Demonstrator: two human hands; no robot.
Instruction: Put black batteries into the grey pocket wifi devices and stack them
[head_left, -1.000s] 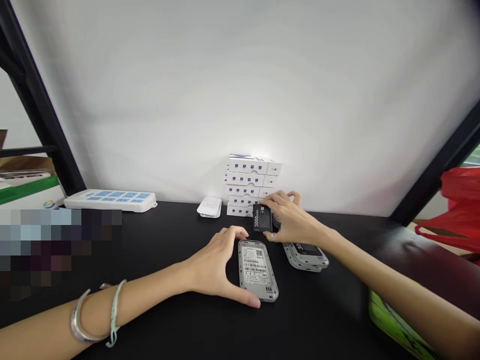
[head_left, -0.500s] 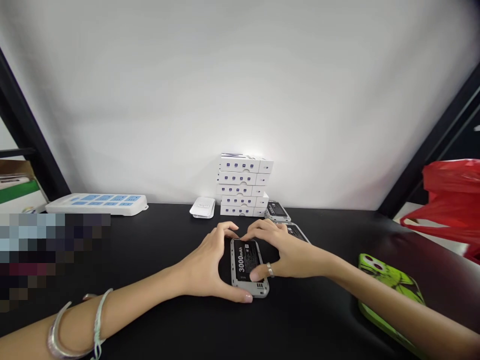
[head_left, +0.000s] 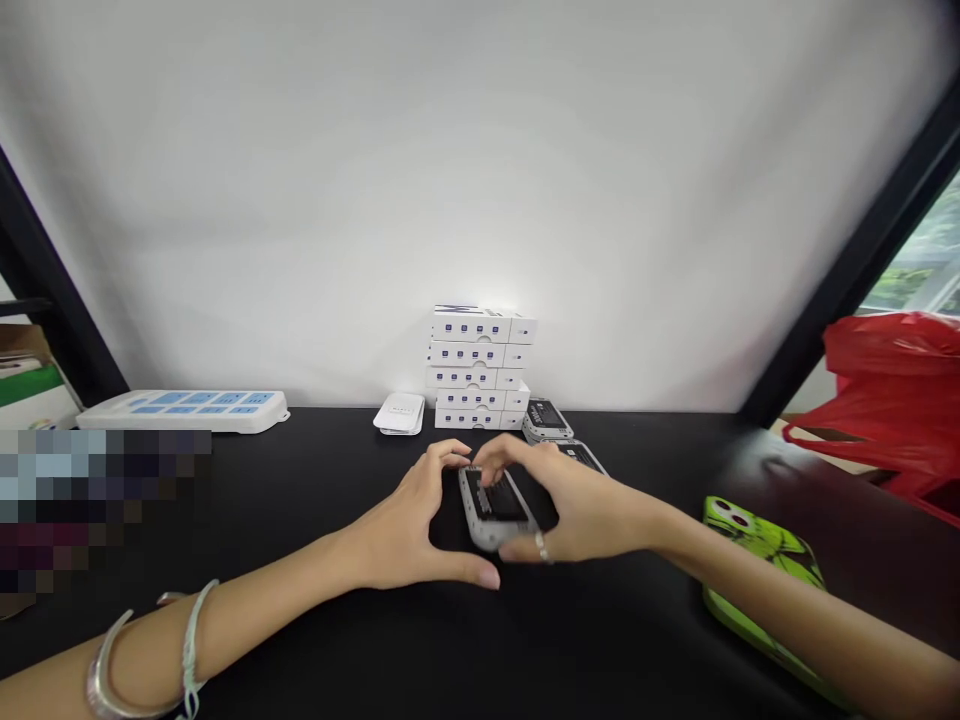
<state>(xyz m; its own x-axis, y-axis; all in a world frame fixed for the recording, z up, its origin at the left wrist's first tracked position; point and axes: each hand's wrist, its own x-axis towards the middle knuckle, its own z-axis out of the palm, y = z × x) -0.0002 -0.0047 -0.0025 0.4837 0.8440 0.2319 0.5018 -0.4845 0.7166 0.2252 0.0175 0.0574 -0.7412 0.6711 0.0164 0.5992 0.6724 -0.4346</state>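
A grey handheld device with a black battery [head_left: 501,503] in its open back is between my hands, blurred and with its near end lifted off the black table [head_left: 337,640]. My right hand [head_left: 574,500] grips it, thumb at the near end and curled fingers over the far part. My left hand [head_left: 405,525] curves round its left side, thumb stretched out and apart from the device. The left fingertips are close to the far edge; whether they touch it I cannot tell.
Behind stand stacked white boxes [head_left: 480,378], with white covers [head_left: 399,413] to their left and more battery-fitted devices [head_left: 549,418] to their right. A power strip [head_left: 184,411] lies at left. A green-cased phone [head_left: 765,545] and a red plastic bag [head_left: 892,390] are at right.
The device's near end has risen and moved away from me. My left thumb has come off it, and my right thumb has shifted from the battery to the near end.
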